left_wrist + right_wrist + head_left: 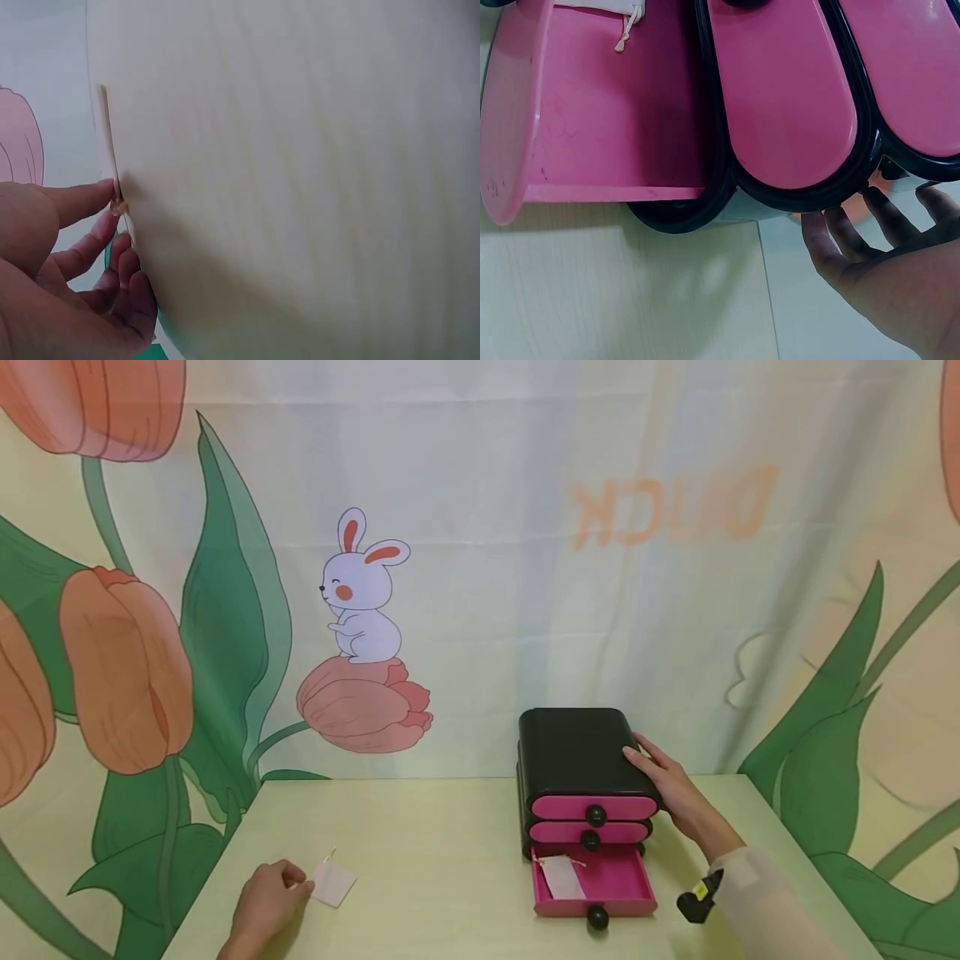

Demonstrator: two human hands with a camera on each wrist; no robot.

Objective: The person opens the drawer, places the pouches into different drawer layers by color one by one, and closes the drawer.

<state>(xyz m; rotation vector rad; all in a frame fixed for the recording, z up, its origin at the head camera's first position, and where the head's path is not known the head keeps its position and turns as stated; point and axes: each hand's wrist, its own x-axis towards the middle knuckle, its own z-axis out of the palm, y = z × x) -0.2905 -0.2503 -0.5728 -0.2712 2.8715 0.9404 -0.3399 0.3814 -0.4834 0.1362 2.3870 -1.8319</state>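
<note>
A small white drawstring pouch (333, 884) lies on the table at the left. My left hand (272, 900) pinches its edge between the fingertips; in the left wrist view the pouch (108, 142) appears edge-on, with something orange at the pinch. On the right stands a black cabinet (577, 747) with pink drawers. Its bottom drawer (615, 877) is pulled out and holds another white drawstring pouch (562, 878). My right hand (675, 789) rests against the cabinet's right side and top edge, fingers spread and nearly straight in the right wrist view.
The upper drawer (555, 807) and middle drawer (555, 832) are closed, each with a round black knob. A printed curtain (480, 568) with tulips and a rabbit hangs behind the pale table (420, 860). A black and yellow device (700, 896) sits by the right wrist.
</note>
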